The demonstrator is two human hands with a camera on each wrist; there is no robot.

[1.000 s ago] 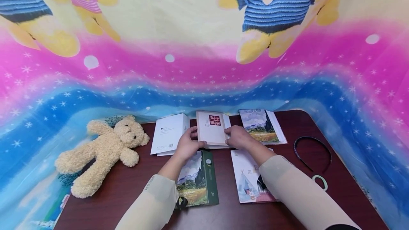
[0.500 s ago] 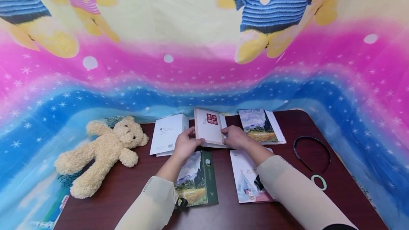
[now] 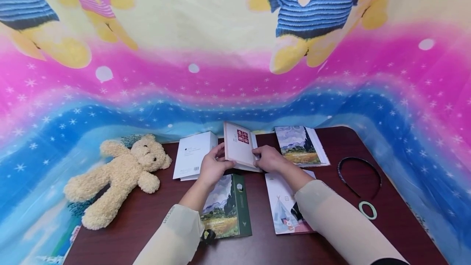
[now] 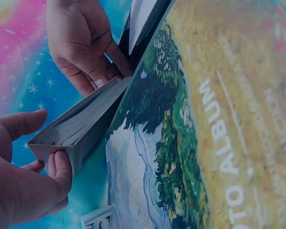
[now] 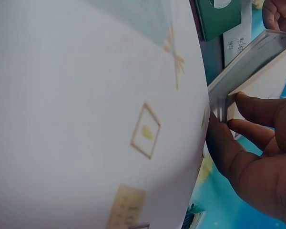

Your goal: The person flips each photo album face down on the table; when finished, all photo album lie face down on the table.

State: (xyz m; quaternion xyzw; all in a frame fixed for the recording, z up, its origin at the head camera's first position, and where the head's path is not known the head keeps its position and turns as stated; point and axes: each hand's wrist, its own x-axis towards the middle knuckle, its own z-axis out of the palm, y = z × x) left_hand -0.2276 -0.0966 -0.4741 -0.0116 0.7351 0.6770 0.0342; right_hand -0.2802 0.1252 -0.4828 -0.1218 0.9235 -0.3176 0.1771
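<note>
Head view, beige book (image 3: 240,147) tilted up at the table's (image 3: 147,220) far middle, gripped at its left edge by left hand (image 3: 212,168), pinched at its right by right hand (image 3: 270,158), teddy bear (image 3: 121,175) lying left.

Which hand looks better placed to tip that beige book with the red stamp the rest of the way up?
Probably the left hand. Its fingers curl round the raised edge of the beige hardcover book with the red square stamp, so it could likely lift further. The right hand holds the lower edge by the pages, seemingly steadying it.
</note>
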